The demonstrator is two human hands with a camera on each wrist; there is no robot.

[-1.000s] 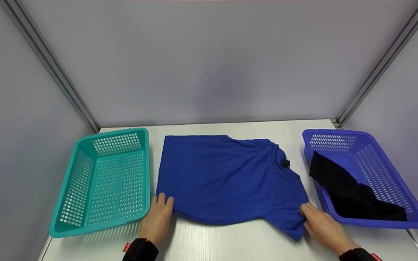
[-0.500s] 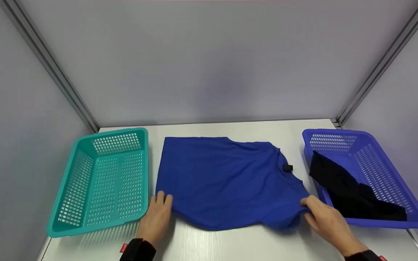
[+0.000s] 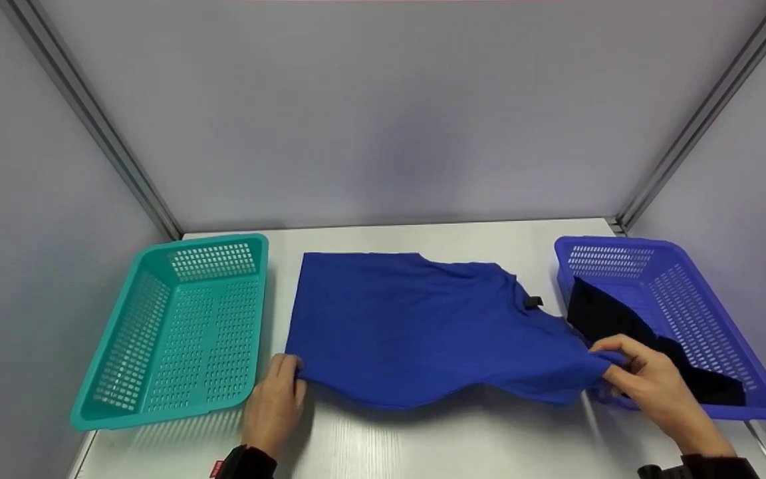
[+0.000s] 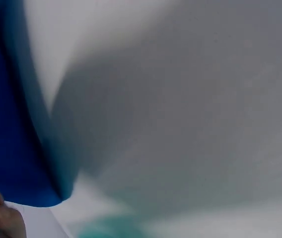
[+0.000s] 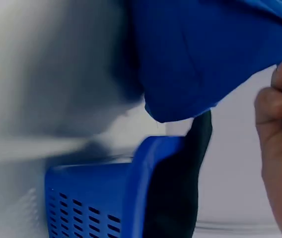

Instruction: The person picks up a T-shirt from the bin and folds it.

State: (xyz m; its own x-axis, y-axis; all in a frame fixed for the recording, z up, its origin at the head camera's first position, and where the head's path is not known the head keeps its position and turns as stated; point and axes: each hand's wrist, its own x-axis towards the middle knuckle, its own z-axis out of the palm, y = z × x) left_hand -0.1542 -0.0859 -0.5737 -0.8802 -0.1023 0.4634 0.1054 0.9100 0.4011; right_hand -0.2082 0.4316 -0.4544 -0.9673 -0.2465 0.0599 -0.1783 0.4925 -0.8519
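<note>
Blue T-shirt (image 3: 423, 326) lies spread on the tabletop (image 3: 436, 446) between your hands: soft, light, limp, likely to sag and drape, so take it at corners or hems. Teal basket (image 3: 177, 332) outside your left hand (image 3: 273, 406) holds nothing. Blue basket (image 3: 672, 319) behind your right hand (image 3: 649, 382) holds a black garment (image 3: 606, 316). Left hand pinches the near hem corner; right grips the sleeve, lifted.

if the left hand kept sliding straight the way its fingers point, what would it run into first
The blue shirt: the left hand already grips its near left corner, fingers aimed away from the person. The teal basket lies just beside that line, so it would probably be missed, though depth is hard to judge.
</note>
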